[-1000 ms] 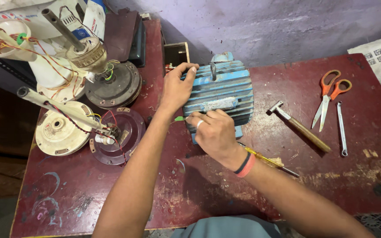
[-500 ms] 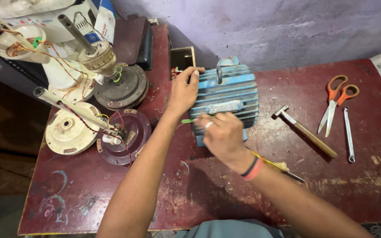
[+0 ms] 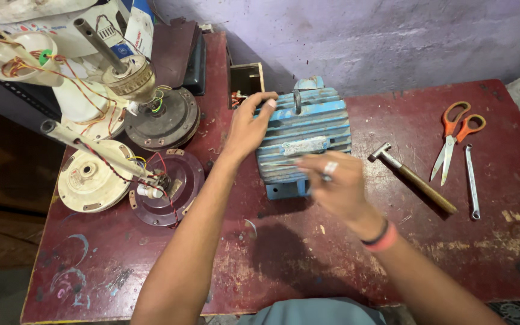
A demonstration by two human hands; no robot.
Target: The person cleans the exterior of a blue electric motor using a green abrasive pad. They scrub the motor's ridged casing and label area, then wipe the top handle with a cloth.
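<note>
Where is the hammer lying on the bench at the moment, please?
In the head view, the hammer lies on the red table, right of the blue motor and left of the scissors.

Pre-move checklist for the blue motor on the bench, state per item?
1. Left hand steadying the blue ribbed metal motor housing: ok, fingers on its left top edge.
2. Right hand on a tool: cannot tell, blurred, held at the housing's front.
3. Housing sits flat on the red worn table: ok.
4. Wooden-handled hammer apart from the hands: ok.
5. Orange-handled scissors and steel spanner apart from the work: ok, at the right.
</note>
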